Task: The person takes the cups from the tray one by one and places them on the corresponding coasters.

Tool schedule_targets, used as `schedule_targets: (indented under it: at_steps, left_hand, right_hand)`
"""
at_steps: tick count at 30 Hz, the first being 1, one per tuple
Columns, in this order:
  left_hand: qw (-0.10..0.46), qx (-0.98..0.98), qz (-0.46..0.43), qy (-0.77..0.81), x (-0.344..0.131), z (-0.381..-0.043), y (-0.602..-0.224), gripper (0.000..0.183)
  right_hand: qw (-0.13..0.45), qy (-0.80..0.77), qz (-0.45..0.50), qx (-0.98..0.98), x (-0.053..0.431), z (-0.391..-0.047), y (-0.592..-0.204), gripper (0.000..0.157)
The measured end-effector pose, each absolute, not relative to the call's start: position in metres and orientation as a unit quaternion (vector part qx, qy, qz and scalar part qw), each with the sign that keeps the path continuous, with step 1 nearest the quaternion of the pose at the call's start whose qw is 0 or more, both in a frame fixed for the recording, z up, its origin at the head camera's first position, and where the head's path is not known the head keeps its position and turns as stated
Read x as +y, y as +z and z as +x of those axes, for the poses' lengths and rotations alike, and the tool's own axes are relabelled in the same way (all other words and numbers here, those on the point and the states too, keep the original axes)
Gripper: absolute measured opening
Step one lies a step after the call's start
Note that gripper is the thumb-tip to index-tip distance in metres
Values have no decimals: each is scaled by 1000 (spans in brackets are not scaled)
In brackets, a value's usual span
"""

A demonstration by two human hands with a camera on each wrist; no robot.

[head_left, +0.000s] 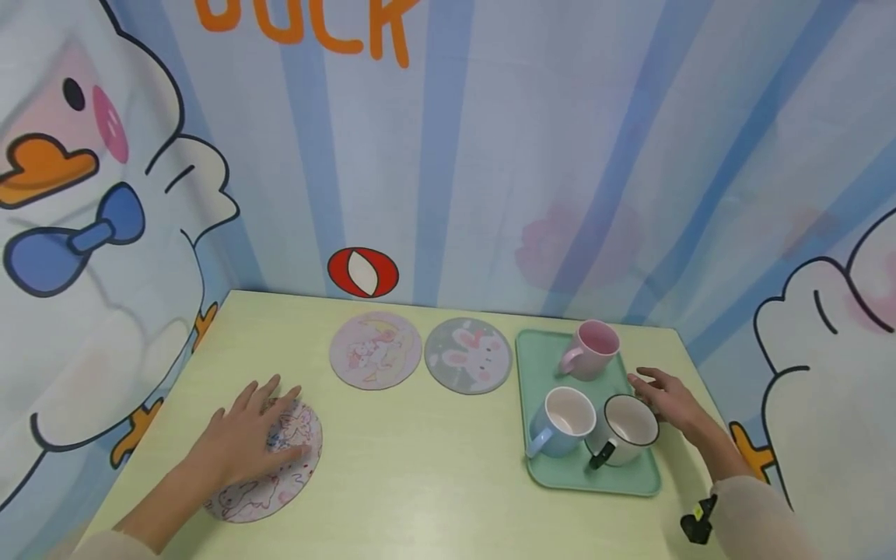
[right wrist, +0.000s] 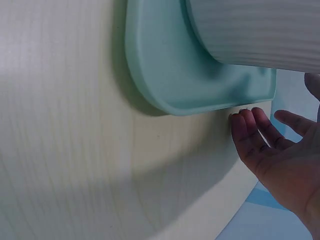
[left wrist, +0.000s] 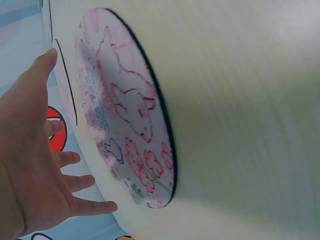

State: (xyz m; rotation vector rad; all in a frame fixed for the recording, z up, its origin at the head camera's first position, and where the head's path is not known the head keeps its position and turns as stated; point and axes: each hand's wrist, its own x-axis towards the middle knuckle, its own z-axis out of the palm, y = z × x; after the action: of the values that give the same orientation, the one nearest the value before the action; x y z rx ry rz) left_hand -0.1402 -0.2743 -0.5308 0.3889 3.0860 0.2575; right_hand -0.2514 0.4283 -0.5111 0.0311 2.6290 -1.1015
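Observation:
My left hand [head_left: 238,439] hovers over a round placemat [head_left: 262,498] printed with pink and red drawings, at the front left of the table. Its fingers are spread and straight, and in the left wrist view the hand [left wrist: 35,155] is raised above the placemat [left wrist: 135,110]. On the right, my right hand [head_left: 665,397] is at the right edge of a mint-green tray [head_left: 535,365], beside a white mug [head_left: 623,451] with a black rim and black handle. The right wrist view has the fingers [right wrist: 242,132] loosely bent, close to the tray's rim, holding nothing.
A blue mug [head_left: 556,443] and a pink mug [head_left: 595,354] also stand on the tray. Left of it, a grey bunny placemat [head_left: 469,355] and a pink placemat [head_left: 374,350] lie near the back edge. A printed curtain [head_left: 476,155] hangs behind the table.

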Motion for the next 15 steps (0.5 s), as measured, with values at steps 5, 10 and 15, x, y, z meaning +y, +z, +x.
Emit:
schedule_targets:
  at_steps: [5, 10, 15]
  left_hand:
    - [15, 989, 127, 81, -275, -133, -536, 104]
    - [23, 988, 129, 78, -276, -128, -541, 103]
    - [34, 989, 125, 74, -275, -122, -546, 105]
  right_hand:
    - [148, -380, 13, 913, 427, -249, -516, 81]
    - [138, -365, 8, 921, 427, -250, -518, 74]
    - [110, -344, -20, 932, 427, -251, -522, 59]
